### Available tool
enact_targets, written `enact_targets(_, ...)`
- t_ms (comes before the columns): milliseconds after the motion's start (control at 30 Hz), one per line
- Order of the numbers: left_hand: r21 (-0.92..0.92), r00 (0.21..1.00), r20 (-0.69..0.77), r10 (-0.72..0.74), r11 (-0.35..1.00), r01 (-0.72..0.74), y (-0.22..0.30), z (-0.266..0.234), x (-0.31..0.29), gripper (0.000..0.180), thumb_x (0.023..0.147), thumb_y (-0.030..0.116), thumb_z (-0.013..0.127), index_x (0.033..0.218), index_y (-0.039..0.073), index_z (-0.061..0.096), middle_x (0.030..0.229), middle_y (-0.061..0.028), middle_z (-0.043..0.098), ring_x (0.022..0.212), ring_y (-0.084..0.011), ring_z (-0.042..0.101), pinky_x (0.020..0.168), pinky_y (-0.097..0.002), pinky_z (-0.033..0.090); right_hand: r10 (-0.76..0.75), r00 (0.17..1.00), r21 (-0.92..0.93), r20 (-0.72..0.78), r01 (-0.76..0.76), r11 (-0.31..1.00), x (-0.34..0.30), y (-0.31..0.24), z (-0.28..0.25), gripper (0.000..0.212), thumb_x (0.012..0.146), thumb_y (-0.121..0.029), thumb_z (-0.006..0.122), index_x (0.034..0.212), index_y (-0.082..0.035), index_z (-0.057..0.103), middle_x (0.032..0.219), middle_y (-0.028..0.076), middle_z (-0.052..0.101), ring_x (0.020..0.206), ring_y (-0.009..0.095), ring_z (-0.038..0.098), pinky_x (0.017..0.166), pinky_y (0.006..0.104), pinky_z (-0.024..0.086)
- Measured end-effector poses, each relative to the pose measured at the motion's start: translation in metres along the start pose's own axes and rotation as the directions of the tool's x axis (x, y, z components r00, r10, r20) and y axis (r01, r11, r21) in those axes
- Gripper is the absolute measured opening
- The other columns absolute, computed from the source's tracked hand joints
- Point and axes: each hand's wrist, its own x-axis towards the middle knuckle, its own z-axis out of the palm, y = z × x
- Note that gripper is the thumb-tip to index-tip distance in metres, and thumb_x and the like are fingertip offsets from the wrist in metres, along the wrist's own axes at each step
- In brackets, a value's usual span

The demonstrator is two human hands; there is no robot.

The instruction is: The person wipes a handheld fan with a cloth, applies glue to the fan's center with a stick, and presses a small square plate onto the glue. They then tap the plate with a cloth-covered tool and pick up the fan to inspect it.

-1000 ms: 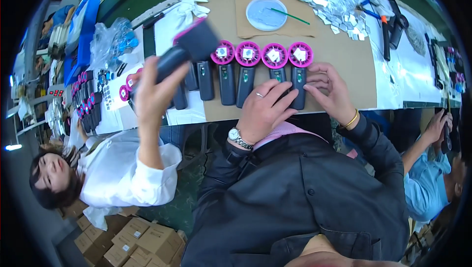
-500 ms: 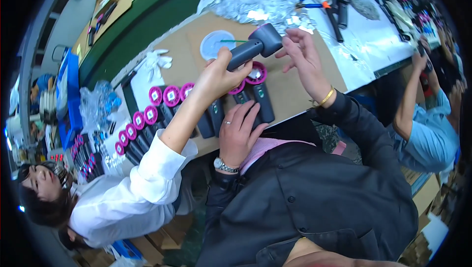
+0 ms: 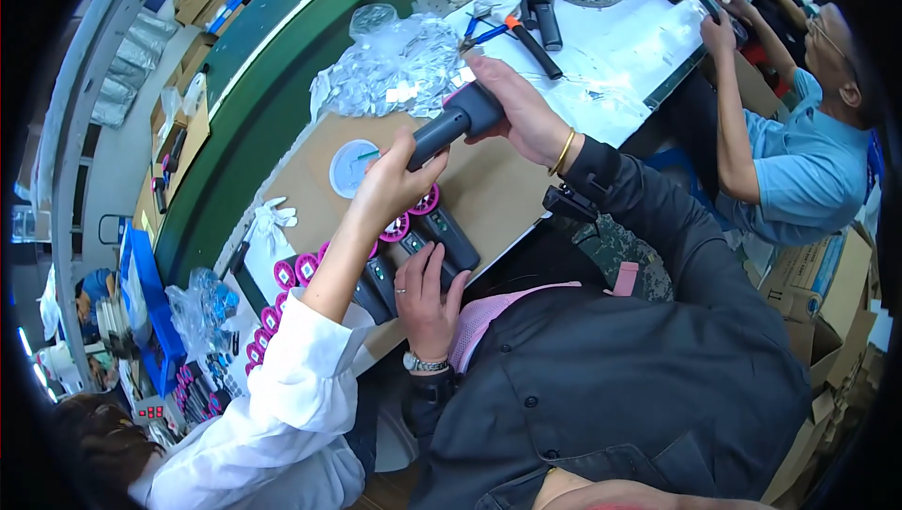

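My right hand (image 3: 531, 120), with a gold bangle at the wrist, is wrapped round the head of a dark grey hair dryer (image 3: 474, 108). A co-worker's hand (image 3: 387, 177), coming from a white sleeve at the left, grips the same dryer's handle. My left hand (image 3: 428, 299), wearing a ring and a watch, lies at the table's near edge with its fingers stretched out. Its fingertips are beside or on the handles of a row of grey dryers (image 3: 449, 238) with magenta ring ends. The co-worker's forearm hides part of that row.
On the brown board (image 3: 512, 181) stands a round pale dish (image 3: 335, 172) with a green stick. Beyond lie a heap of small silvery packets (image 3: 385, 69), blue-handled pliers (image 3: 489, 34) and an orange-and-black tool (image 3: 536, 48). A white glove (image 3: 272, 219) is at left; another person (image 3: 799, 153) sits at right.
My right hand has gone from open beside the dryer to holding its head. The co-worker's hand still has the handle. The whole view has shifted, and my left hand remains at the table edge.
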Motion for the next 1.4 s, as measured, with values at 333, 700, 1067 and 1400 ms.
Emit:
enact_targets(333,0.052,1.0,0.016,-0.016,0.999,0.016,0.002,-0.001,0.005,0.057,0.091,0.019,0.088,0.141,0.003,0.068,0.138,-0.0156,0.067,0.126,-0.0349,0.064,0.109,-0.0484,0.048,-0.276,0.948,-0.208,0.159,0.305,0.929,-0.02,0.001,-0.017,0.063,0.112,-0.044,0.064,0.159,-0.007,0.043,0.117,0.012,0.076,0.103,0.016,0.075,0.075,0.0337,0.066)
enact_targets(700,-0.067,0.99,-0.136,0.024,0.997,-0.034,0.014,-0.013,0.044,0.05,0.092,0.009,0.085,0.138,-0.002,0.069,0.127,-0.0191,0.073,0.116,-0.037,0.069,0.101,-0.0447,0.053,-0.379,0.925,-0.245,-0.024,0.362,0.9,-0.041,-0.006,-0.042,0.064,0.111,-0.041,0.067,0.157,-0.005,0.043,0.114,0.012,0.077,0.096,0.014,0.074,0.073,0.0302,0.066)
enact_targets(1067,-0.416,0.955,-0.229,-0.191,0.906,0.081,0.042,-0.01,0.077,0.048,0.101,0.005,0.078,0.146,-0.005,0.063,0.119,-0.0178,0.076,0.103,-0.0246,0.076,0.093,-0.0366,0.059,-0.118,0.989,-0.166,-0.086,0.103,0.981,-0.064,0.002,-0.034,0.067,0.107,-0.045,0.072,0.156,-0.007,0.045,0.104,0.009,0.072,0.089,0.013,0.074,0.061,0.0306,0.063)
enact_targets(1400,-0.618,0.93,-0.087,-0.357,0.752,0.231,0.049,-0.007,0.08,0.048,0.111,0.009,0.067,0.155,-0.004,0.054,0.12,-0.0156,0.075,0.102,-0.0159,0.073,0.088,-0.0298,0.061,-0.245,0.968,-0.295,0.055,0.25,0.922,-0.07,0.014,-0.038,0.065,0.11,-0.036,0.071,0.157,-0.001,0.042,0.114,0.013,0.078,0.103,0.015,0.075,0.093,0.0285,0.059)
